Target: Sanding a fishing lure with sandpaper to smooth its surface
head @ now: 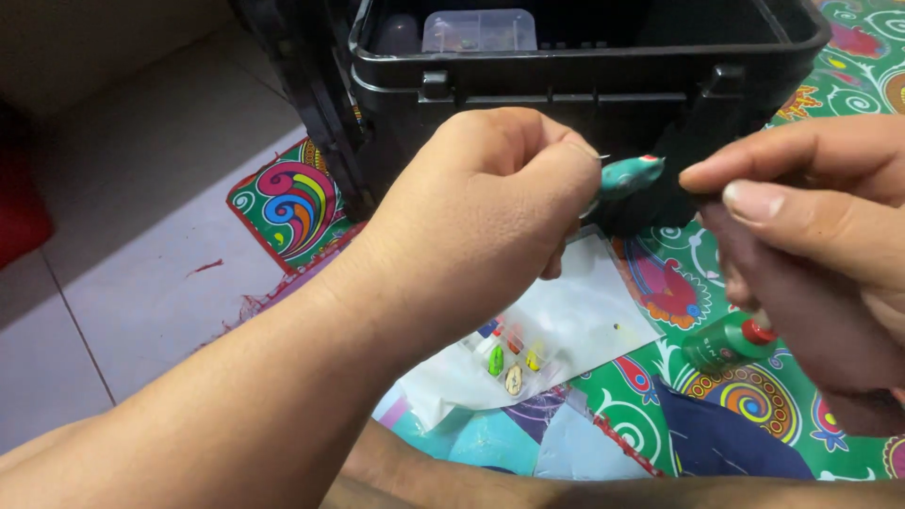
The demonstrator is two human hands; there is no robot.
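Observation:
My left hand (490,217) is closed around a small teal fishing lure (630,175) with a red tip, held up in front of a black plastic box (584,66). My right hand (811,254) is close to the lure's right, thumb and forefinger pinched together; whether anything thin is between them is too small to see. A small green bottle with a red cap (726,343) is tucked under the lower fingers of my right hand.
A clear packet of several small coloured lures (509,358) lies on white paper (575,320) over a bright patterned mat (754,396). Inside the black box sits a clear plastic case (479,30). Pale floor tiles (123,236) lie to the left.

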